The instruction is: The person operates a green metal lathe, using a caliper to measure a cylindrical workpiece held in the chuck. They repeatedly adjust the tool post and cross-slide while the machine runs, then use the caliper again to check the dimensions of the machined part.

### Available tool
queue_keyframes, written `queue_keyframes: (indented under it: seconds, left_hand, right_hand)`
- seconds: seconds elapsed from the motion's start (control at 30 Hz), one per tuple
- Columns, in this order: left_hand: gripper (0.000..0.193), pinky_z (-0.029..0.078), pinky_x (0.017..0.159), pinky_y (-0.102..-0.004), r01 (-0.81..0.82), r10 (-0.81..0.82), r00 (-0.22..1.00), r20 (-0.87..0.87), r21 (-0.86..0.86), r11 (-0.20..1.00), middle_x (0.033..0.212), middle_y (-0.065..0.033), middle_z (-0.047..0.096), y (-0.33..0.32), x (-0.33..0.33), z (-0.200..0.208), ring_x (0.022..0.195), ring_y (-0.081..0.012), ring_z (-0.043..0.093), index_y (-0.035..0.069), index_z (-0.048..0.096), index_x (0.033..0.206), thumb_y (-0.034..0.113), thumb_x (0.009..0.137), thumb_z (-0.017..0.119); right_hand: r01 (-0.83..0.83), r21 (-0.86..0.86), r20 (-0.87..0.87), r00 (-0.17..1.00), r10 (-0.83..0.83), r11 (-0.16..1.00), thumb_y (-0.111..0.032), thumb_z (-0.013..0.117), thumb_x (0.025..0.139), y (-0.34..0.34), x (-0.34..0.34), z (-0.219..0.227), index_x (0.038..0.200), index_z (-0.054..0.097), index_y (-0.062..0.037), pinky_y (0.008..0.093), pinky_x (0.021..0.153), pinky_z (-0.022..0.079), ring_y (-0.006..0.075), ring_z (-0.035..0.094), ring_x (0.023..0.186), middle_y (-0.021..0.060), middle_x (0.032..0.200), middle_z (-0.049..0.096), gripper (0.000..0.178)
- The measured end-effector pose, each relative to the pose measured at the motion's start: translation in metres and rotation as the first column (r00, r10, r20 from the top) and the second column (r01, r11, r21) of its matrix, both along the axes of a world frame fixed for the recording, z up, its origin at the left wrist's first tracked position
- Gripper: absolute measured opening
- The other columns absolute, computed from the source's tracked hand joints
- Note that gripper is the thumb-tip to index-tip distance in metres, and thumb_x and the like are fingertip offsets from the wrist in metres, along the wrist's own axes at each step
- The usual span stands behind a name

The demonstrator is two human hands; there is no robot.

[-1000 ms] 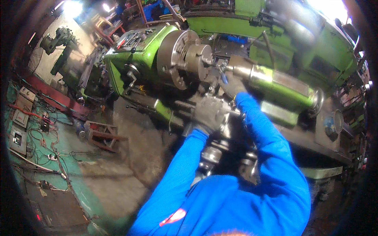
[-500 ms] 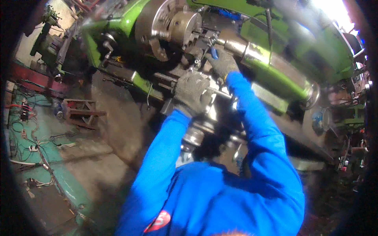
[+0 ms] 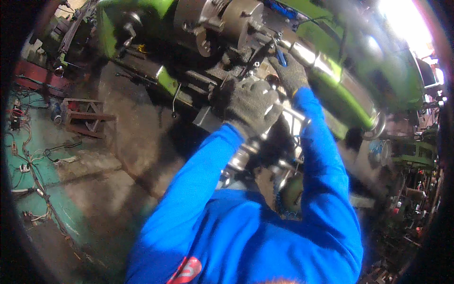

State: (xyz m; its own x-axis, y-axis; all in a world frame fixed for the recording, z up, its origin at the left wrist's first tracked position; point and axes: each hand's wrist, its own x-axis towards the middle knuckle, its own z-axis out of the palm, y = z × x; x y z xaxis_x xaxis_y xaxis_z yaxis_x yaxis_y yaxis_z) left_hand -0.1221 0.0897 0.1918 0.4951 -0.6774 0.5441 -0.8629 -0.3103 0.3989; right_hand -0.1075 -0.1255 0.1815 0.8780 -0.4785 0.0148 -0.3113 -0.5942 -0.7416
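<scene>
My left hand point(image 3: 250, 105), in a grey work glove, is closed round a shiny metal lever point(image 3: 294, 113) whose end sticks out to its right. My right hand point(image 3: 292, 75), gloved too, grips a tool with a blue handle point(image 3: 282, 57). The tool's metal end points at a thin part between the chuck and the tailstock; its exact kind is too small to tell. Ahead of my hands is a green lathe with a steel chuck point(image 3: 242, 21). The bright tailstock quill point(image 3: 302, 53) faces the chuck. My left hand hides part of the carriage.
The green tailstock body point(image 3: 357, 106) extends to the right, ending in a handwheel point(image 3: 378, 125). A thin lever point(image 3: 176, 100) juts from the lathe's front on the left. On the floor at left stand a rusty metal frame point(image 3: 90, 116) and several loose cables point(image 3: 40, 189).
The view has shifted, so the lathe now sits higher and the floor stand further left. Both hands keep about the same places on the lathe and the same holds.
</scene>
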Motion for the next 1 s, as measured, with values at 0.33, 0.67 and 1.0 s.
queue_keyframes:
  seconds: [0.33,0.67,1.0]
  left_hand:
    - [0.030,0.047,0.090,-0.0519,0.040,-0.035,0.995,0.093,-0.050,0.998,0.104,-0.0134,0.066,-0.006,0.005,0.001,0.103,-0.0364,0.062,0.011,0.067,0.094,0.040,0.091,0.062]
    - [0.033,0.049,0.090,-0.0544,0.046,-0.037,0.988,0.152,-0.054,0.997,0.104,-0.0188,0.069,-0.004,0.005,-0.004,0.100,-0.0409,0.064,0.006,0.071,0.105,0.035,0.094,0.058]
    - [0.040,0.049,0.090,-0.0544,-0.030,0.024,0.988,0.153,0.039,0.999,0.104,-0.0193,0.069,-0.008,-0.002,-0.002,0.099,-0.0425,0.063,0.006,0.072,0.113,0.037,0.095,0.055]
  right_hand:
    - [0.015,-0.042,-0.091,0.996,-0.019,0.999,-0.051,0.070,0.093,0.000,0.005,0.018,0.136,0.060,-0.0092,0.0494,0.104,0.049,0.0451,0.063,0.121,0.0271,0.130,0.066,0.062]
    - [-0.055,-0.097,-0.174,0.984,0.037,0.994,-0.064,0.055,0.095,-0.007,0.005,0.014,0.132,0.062,-0.0035,0.0491,0.109,0.046,0.0439,0.061,0.125,0.0294,0.131,0.064,0.071]
    - [-0.071,-0.125,-0.142,0.988,0.053,0.990,-0.064,0.055,0.096,-0.012,0.002,0.008,0.126,0.064,-0.0014,0.0508,0.104,0.049,0.0459,0.065,0.116,0.0307,0.121,0.068,0.070]
